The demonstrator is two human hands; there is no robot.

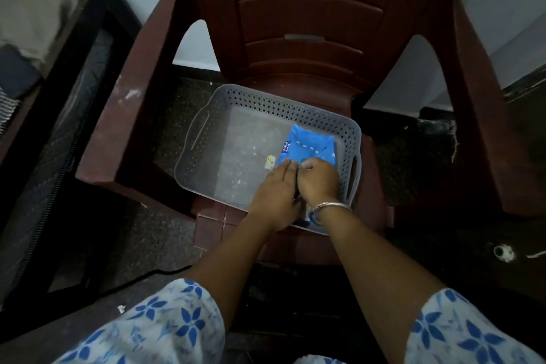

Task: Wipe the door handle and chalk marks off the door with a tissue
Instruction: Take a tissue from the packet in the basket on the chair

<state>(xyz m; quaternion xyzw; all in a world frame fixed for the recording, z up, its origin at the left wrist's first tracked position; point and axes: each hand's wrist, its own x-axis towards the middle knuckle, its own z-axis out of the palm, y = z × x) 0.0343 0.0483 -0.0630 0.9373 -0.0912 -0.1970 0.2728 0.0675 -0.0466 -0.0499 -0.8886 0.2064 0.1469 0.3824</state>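
Observation:
A blue tissue pack lies at the right end of a grey perforated plastic basket, which rests on the seat of a dark red plastic chair. Both hands meet at the pack's near edge. My left hand presses down on the pack's near left corner with its fingers flat. My right hand, with a silver bangle at the wrist, has its fingers curled at the pack's opening, pinching something pale there. No door or handle is in view.
A small white scrap lies on the basket floor left of the pack. A dark metal frame with cloth on it stands at the left. Speckled floor surrounds the chair, with a black cable and a small round white object on it.

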